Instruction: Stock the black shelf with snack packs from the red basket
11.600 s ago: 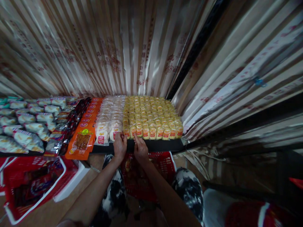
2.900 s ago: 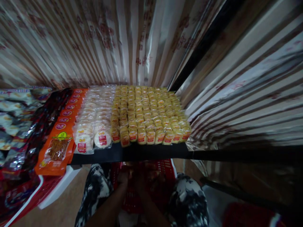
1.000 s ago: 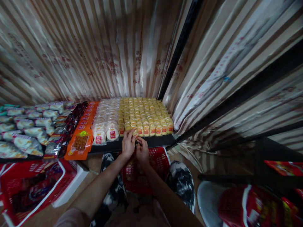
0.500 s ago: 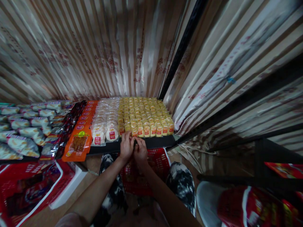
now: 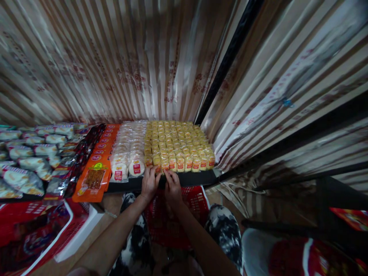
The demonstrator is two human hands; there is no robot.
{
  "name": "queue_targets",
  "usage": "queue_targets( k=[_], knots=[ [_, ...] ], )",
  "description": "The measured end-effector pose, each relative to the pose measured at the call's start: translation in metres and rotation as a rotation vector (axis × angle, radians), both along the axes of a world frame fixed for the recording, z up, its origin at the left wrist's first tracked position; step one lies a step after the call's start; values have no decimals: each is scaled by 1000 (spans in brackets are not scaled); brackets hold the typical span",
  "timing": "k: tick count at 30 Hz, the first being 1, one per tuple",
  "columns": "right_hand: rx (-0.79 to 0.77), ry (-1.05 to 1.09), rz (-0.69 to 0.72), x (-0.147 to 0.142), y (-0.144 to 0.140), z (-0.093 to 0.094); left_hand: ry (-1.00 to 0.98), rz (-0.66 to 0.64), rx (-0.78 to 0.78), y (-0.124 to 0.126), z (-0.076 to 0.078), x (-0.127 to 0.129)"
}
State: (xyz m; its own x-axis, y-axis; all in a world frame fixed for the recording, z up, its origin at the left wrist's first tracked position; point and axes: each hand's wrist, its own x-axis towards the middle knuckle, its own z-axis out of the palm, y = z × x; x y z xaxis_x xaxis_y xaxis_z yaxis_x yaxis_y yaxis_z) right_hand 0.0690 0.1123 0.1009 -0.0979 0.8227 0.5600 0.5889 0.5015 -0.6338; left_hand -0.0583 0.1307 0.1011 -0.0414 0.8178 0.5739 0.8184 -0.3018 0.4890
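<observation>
Head view. Left hand [image 5: 149, 182] and right hand [image 5: 172, 184] sit side by side at the shelf's [image 5: 189, 178] front edge, fingers curled onto the front row of yellow packs [image 5: 179, 147]. They appear to pinch one small pack between them at the left end of that row, but the fingertips cover it, so whether either hand truly grips or only presses cannot be told.

Progress, as a judgement: the yellow packs already fill the shelf's right part in tight rows from the back wall to the front edge, reaching the right corner. The work looks nearly done there; what remains seems to be the last slot or two at the front, where the hands are. A red basket [image 5: 198, 199] sits on the floor just under the shelf edge, between the person's knees.

Left of the yellow block, touching it: round white packs [image 5: 129, 153], then orange packs [image 5: 96, 172] hanging over the front edge, then dark packs [image 5: 77, 161], and pale packs [image 5: 25, 161] towards the left end. Another red basket [image 5: 31, 234] is on the floor at lower left.

Hard to make out: the held pack itself; the basket's contents, dark and shadowed by the arms; print on the packs, too small to read. The lower right is dim, with red goods [image 5: 301, 257] cut off by the frame.
</observation>
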Motion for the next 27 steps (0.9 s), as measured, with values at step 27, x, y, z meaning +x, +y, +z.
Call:
queue_targets(
  k=[27],
  knots=[
    [-43,-101,-93,-1,10,-6,-37,-53,-38,2,3,2]
  ],
)
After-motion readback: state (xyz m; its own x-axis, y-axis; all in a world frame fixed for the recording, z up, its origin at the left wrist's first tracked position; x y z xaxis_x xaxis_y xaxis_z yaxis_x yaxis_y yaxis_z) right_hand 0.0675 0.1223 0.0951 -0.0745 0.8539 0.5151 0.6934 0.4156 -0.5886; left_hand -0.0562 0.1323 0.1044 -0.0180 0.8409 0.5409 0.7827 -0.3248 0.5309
